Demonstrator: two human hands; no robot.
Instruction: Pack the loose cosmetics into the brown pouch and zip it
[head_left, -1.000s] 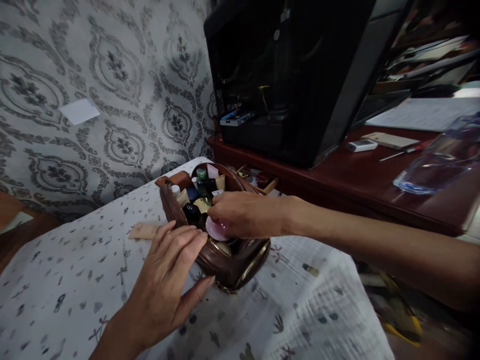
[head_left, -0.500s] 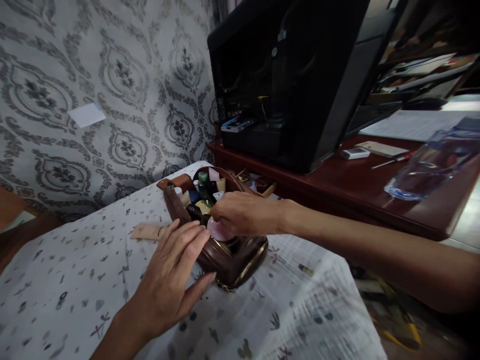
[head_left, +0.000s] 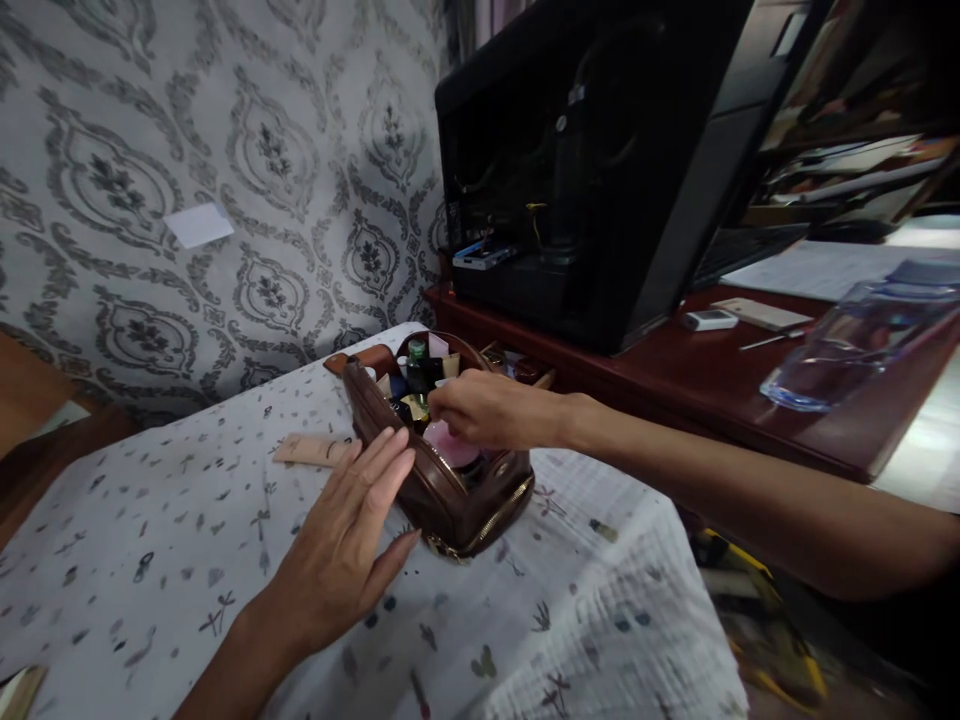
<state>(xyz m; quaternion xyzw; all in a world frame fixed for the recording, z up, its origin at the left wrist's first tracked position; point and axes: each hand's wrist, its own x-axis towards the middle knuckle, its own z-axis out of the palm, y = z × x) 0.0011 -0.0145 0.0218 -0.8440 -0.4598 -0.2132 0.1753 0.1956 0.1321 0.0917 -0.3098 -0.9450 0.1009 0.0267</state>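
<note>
A brown zippered toiletry bag (head_left: 442,505) lies unzipped on a white patterned cloth (head_left: 195,570). Small bottles and tubes fill it, among them a green-capped bottle (head_left: 417,362). My left hand (head_left: 349,520) rests against the bag's near left side, fingers stretched out and thumb apart. Over the bag's opening, my right hand (head_left: 487,408) is closed on a round pink item (head_left: 448,443), whose exact kind I cannot make out. The right fingertips are partly hidden. A flat beige tube (head_left: 309,450) lies on the cloth left of the bag, close to my left fingers.
Behind the bag, a large black computer case (head_left: 547,200) stands on a dark red desk (head_left: 840,420). A clear plastic vessel (head_left: 840,350), a small white box (head_left: 709,320) and papers (head_left: 780,268) lie on the desk. A patterned wall (head_left: 292,180) rises at the back left.
The view has shifted slightly. My right hand has lifted a little, and more of the pink item shows beneath it. My left hand stays against the bag.
</note>
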